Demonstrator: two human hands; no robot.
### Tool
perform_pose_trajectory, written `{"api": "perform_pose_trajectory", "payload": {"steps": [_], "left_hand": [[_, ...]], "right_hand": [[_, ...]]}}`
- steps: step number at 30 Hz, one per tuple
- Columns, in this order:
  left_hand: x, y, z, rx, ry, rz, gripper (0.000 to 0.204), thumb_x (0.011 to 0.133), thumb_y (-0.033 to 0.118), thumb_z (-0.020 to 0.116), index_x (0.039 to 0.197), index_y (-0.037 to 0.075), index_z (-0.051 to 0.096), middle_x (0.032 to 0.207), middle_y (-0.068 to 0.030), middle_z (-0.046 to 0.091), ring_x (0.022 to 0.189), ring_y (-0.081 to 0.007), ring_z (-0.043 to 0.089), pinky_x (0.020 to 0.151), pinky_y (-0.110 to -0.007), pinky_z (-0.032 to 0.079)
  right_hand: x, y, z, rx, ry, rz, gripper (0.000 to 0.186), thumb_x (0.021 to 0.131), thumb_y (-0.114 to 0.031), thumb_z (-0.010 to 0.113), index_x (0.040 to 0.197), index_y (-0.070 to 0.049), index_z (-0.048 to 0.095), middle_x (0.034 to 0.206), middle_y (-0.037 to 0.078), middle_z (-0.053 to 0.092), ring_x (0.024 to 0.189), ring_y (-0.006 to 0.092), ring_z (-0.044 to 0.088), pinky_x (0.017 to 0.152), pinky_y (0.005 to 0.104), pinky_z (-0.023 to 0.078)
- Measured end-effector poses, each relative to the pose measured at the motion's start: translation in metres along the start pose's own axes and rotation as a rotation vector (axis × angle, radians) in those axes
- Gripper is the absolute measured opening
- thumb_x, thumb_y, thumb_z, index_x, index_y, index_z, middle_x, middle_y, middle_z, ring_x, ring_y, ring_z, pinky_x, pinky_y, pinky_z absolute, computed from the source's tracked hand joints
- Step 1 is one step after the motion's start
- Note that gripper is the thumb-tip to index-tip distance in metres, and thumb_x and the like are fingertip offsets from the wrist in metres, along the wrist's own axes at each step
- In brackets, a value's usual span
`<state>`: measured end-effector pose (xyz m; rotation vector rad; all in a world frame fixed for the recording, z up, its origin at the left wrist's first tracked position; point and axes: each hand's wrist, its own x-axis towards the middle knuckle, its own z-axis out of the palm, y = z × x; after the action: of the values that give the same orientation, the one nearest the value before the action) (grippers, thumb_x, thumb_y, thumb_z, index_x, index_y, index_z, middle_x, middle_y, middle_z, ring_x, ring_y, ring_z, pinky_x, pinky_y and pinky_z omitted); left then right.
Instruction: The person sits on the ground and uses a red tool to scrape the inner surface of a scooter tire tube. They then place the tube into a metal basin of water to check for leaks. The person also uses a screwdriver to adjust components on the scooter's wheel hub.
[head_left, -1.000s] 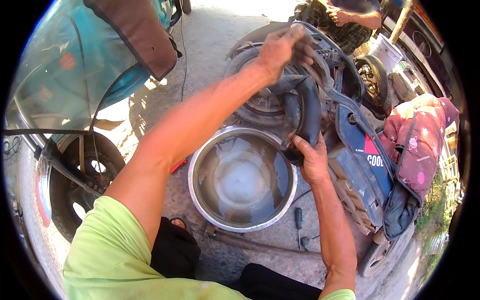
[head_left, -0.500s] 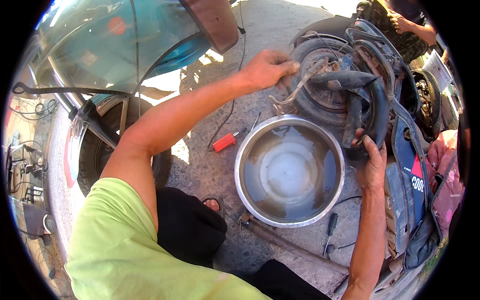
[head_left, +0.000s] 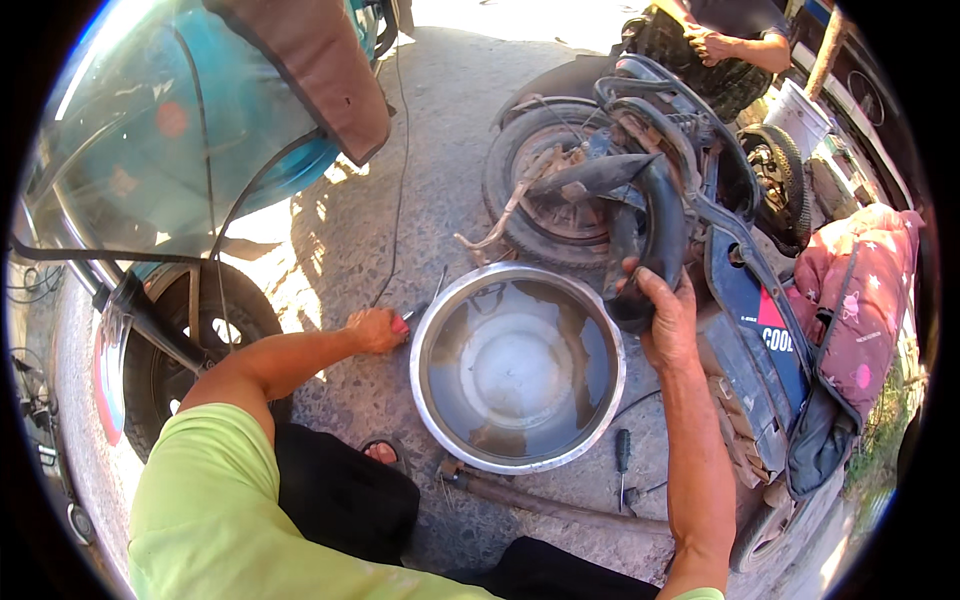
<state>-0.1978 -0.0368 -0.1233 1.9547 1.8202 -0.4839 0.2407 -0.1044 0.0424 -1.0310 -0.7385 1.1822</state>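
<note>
My left hand [head_left: 374,330] is closed on a small red tool [head_left: 401,325] on the ground left of a metal basin [head_left: 421,386] of water. My right hand [head_left: 660,312] grips a black inner tube [head_left: 662,226] just above the basin's right rim. The tube bends over the wheel [head_left: 513,215] of a two-wheeler lying on its side, where a rusty forked metal part [head_left: 497,223] also rests. A thin metal rod [head_left: 438,283] lies beside the basin, and a screwdriver [head_left: 623,452] lies to its lower right.
A teal vehicle with a clear shield [head_left: 135,150] and wheel [head_left: 250,300] stands left. A metal bar [head_left: 550,505] lies near my feet. Another person [head_left: 740,50] is at the top right, near a white bucket [head_left: 797,130], a small tyre [head_left: 793,190] and pink quilted cloth [head_left: 850,300].
My left hand has come down from above the wheel to the red tool on the ground. My right hand stays on the inner tube. The view has shifted with my head.
</note>
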Motion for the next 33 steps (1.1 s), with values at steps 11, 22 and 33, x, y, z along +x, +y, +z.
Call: {"api": "perform_pose_trajectory", "payload": {"steps": [11,22,33], "left_hand": [[0.046,-0.013,-0.074,-0.967,0.183,0.217,0.047,0.094,0.037,0.075,0.128,0.005,0.066,0.105,-0.0075,0.069,0.09,-0.0182,0.067,0.078,-0.038,0.057],[-0.061,0.168,-0.223,-0.837,0.172,0.829,0.051,0.088,0.045,0.076,0.114,0.002,0.066,0.092,-0.0079,0.066,0.079,-0.0142,0.063,0.068,-0.032,0.051],[-0.089,0.225,-0.227,-0.438,0.281,0.998,0.058,0.082,0.046,0.083,0.113,0.0,0.067,0.095,-0.0152,0.068,0.086,-0.0271,0.066,0.08,-0.04,0.053]], "right_hand": [[-0.002,0.0,-0.005,-0.002,-0.059,0.001,0.042,0.088,-0.008,0.074,0.124,0.0,0.056,0.105,0.012,0.071,0.082,0.0196,0.069,0.078,0.0354,0.059],[-0.003,0.001,-0.003,-0.017,-0.045,0.016,0.041,0.089,-0.008,0.072,0.127,-0.002,0.055,0.106,0.012,0.071,0.082,0.0192,0.069,0.078,0.0358,0.059],[-0.005,0.002,-0.005,-0.066,-0.07,-0.001,0.04,0.09,-0.008,0.072,0.127,-0.003,0.056,0.105,0.01,0.071,0.082,0.0171,0.069,0.078,0.0343,0.058]]}}
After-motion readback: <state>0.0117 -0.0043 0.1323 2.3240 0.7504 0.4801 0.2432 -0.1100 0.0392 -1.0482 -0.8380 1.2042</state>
